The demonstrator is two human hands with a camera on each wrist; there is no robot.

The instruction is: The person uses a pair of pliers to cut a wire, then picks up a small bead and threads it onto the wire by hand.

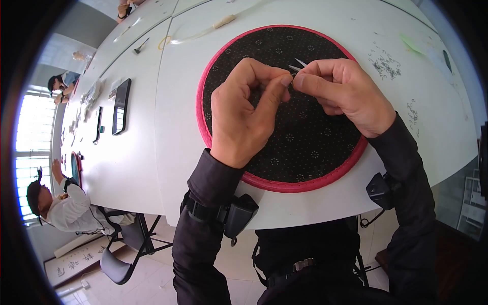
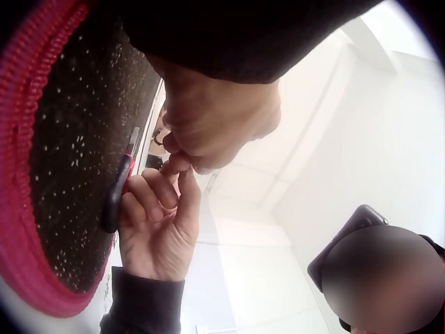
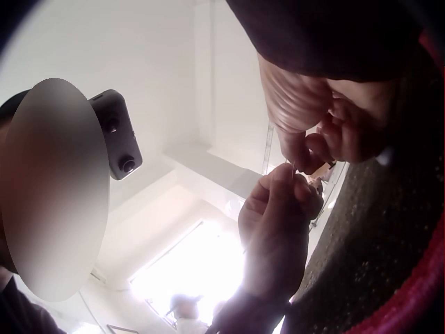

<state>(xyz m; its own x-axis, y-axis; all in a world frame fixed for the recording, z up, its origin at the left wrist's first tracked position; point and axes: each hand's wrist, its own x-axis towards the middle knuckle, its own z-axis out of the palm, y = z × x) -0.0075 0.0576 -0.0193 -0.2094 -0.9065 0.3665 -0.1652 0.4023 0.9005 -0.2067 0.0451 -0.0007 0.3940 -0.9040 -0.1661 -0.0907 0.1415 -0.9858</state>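
My left hand (image 1: 244, 109) and my right hand (image 1: 351, 91) meet fingertip to fingertip over a round dark mat (image 1: 295, 137) with a red padded rim. Thumb and index finger of each hand pinch a tiny thin strand (image 3: 293, 167), a fine line between the fingertips in the right wrist view. Its kind I cannot tell, since the fingers hide most of it. Small scissors (image 1: 300, 63) lie on the mat behind my right hand, only their pointed tips showing in the head view. The left wrist view shows their black-and-red handle (image 2: 115, 198).
Small dark curled bits (image 1: 385, 66) are scattered on the white table (image 1: 175, 117) to the right. A green strip (image 1: 410, 43) lies beyond them. Leftward are a wooden-handled tool (image 1: 224, 21) and a black tablet-like object (image 1: 121, 107). Another person (image 1: 76, 206) sits at the left.
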